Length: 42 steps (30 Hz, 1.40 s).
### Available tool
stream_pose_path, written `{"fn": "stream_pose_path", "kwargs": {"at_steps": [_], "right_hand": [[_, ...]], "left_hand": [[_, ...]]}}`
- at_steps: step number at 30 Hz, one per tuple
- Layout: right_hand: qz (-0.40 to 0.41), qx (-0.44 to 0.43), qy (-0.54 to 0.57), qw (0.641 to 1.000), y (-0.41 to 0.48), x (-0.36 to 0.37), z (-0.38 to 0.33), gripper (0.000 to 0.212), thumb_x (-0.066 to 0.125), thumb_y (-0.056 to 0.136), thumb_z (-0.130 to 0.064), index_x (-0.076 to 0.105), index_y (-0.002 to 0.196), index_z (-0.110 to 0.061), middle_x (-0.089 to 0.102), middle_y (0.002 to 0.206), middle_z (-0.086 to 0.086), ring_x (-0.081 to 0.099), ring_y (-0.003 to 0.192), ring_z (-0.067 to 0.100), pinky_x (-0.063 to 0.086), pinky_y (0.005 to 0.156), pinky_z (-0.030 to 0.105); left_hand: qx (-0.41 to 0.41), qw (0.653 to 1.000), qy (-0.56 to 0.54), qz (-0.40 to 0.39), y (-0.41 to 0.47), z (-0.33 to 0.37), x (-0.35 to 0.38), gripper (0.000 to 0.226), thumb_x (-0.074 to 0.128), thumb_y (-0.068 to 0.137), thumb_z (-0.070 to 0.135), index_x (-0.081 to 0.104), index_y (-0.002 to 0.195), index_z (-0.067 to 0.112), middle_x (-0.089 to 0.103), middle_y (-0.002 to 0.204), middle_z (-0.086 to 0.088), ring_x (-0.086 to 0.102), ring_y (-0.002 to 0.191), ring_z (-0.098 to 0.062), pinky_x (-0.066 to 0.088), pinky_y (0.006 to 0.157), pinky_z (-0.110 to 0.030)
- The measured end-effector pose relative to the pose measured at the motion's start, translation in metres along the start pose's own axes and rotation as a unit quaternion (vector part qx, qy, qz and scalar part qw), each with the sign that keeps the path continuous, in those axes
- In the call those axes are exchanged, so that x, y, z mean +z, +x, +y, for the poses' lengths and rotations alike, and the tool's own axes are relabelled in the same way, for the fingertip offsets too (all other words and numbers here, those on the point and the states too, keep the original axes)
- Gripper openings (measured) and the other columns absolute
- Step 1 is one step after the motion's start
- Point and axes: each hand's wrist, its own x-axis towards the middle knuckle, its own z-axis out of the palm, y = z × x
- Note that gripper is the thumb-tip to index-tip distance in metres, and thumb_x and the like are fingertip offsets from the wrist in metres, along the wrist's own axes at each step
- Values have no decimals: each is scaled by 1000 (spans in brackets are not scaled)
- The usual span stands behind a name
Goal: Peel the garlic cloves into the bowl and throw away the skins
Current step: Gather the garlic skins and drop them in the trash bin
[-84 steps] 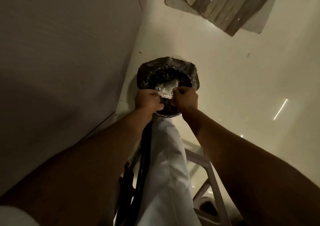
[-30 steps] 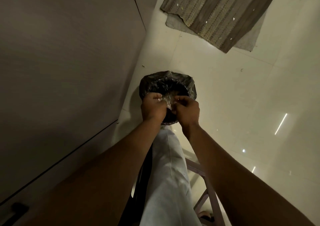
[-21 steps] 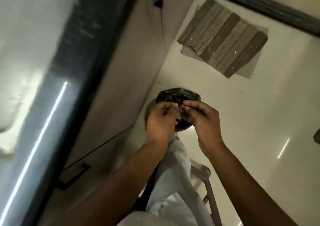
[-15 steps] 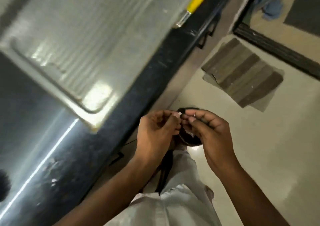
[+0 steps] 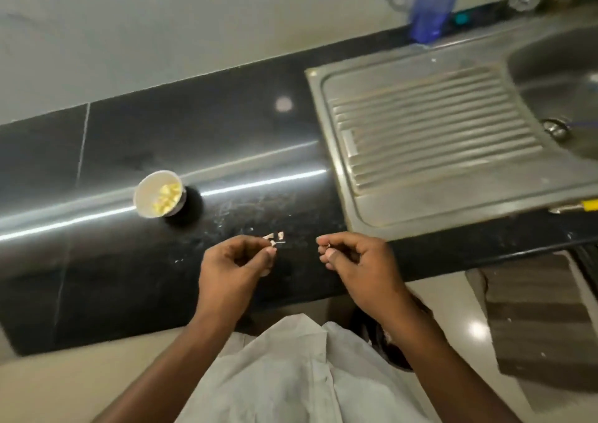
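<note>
Hands are back up from the bin [image 5: 391, 354] over the counter [image 5: 161, 131], left hand [image 5: 233, 264] pinching a skin scrap [image 5: 279, 244] by a few stray skins [image 5: 277, 235], right hand [image 5: 359, 264] perhaps pinching a fleck [image 5: 328, 245], so I judge leftovers remain; cloves [image 5: 166, 196] sit peeled in the bowl [image 5: 146, 192].

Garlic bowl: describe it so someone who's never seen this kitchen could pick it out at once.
Start at the long black countertop running along the wall, left of the steel sink drainboard. The bowl stands alone on its left part, well apart from the pale skin scraps lying near the front edge. It is the only round white thing there, with yellow peeled cloves inside.
</note>
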Motion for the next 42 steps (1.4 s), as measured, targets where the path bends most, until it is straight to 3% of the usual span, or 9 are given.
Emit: {"fn": "stream_pose_path", "kwargs": {"at_steps": [5, 11, 17, 23, 29, 33, 37, 40, 42], "right_hand": [[-64, -85, -219, 970, 25, 41, -5, 29, 63, 100, -7, 79, 118, -23, 75, 112, -11, 67, 100, -2, 51, 93, 7], [-96, -193, -442, 871, 46, 81, 10, 40, 52, 102, -9, 60, 142, -11, 57, 133, 1, 52, 124, 18, 55, 101, 32], [-115, -241, -489, 830, 26, 120, 25, 48, 51, 108, -28, 49, 153, -13, 48, 151, 4, 43, 144, 21, 50, 113, 35], [-182, -305, -527, 772, 12, 105, 35, 72, 92, 74, -5, 66, 140, -13, 65, 137, 6, 62, 129, 22, 61, 91, 29], [-208, -380, -510, 743, 34, 74, 33, 52, 92, 76, -7, 74, 125, -10, 70, 123, 7, 68, 115, 22, 65, 81, 27], [-168, -345, -484, 787, 56, 73, 30, 33, 80, 90, -4, 76, 122, -11, 73, 120, 4, 67, 114, 18, 63, 90, 30], [-62, -55, -218, 972, 70, 81, 0, 21, 73, 96, -8, 83, 109, -21, 79, 107, -13, 70, 100, -3, 52, 93, 10], [-42, 134, -17, 990, 77, 87, -14, 20, 78, 93, -7, 85, 101, -23, 82, 97, -10, 76, 96, 4, 60, 93, 24], [-48, 180, 41, 982, 79, 89, -17, 19, 79, 92, -4, 85, 102, -19, 83, 97, -6, 78, 98, 10, 62, 97, 33]], "left_hand": [[-62, 993, -11, 103, 2, -44, -36, 16, 83, 86, 8, 80, 93, 23, 79, 86, 4, 77, 85, -17, 66, 82, -47], [-92, 985, -40, 139, 2, -67, -43, 17, 83, 87, 9, 80, 93, 25, 79, 85, 5, 77, 81, -15, 66, 82, -45], [-89, 983, -49, 154, 9, -72, -48, 18, 80, 90, 9, 79, 94, 26, 78, 88, 5, 76, 87, -12, 66, 79, -35], [-91, 983, -38, 157, 22, -80, -59, 16, 82, 89, 11, 80, 93, 26, 78, 86, 10, 75, 85, -7, 65, 85, -41], [-72, 989, 27, 126, 30, -82, -60, 15, 80, 91, 14, 81, 99, 26, 77, 87, 11, 74, 85, -7, 63, 84, -30], [-10, 991, 103, 87, 33, -80, -53, 21, 79, 92, 16, 80, 113, 22, 74, 97, 13, 70, 88, -1, 56, 79, -15], [30, 985, 148, 79, 42, -78, -41, 26, 80, 91, 21, 79, 117, 18, 71, 98, 9, 68, 86, -4, 61, 85, -28], [25, 985, 156, 67, 48, -77, -35, 28, 81, 91, 24, 79, 118, 19, 69, 98, 9, 67, 84, -5, 62, 84, -30], [25, 983, 171, 60, 50, -76, -32, 28, 81, 91, 26, 78, 118, 20, 67, 98, 9, 66, 82, -5, 62, 82, -29]]}}
